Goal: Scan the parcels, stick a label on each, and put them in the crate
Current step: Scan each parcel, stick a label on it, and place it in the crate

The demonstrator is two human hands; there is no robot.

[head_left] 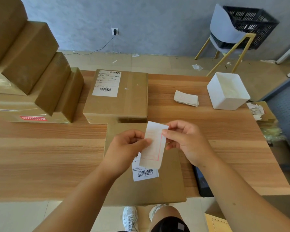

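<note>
Together our left hand [126,144] and right hand [184,141] pinch one white red-bordered paper label [153,144] above one flat brown cardboard parcel [141,190] (one barcode sticker [145,173] showing); one black plastic crate [251,22] sits well beyond that parcel.

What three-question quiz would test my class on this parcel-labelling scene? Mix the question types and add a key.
1. True or false: the left hand and right hand both hold the label over a parcel.
2. Where does the crate sit? A on a shelf; B on the chair; C on a trolley.
3. Fill in: the stack of spare labels lies beside the white ____.
Key: 1 true; 2 B; 3 bin.
</note>
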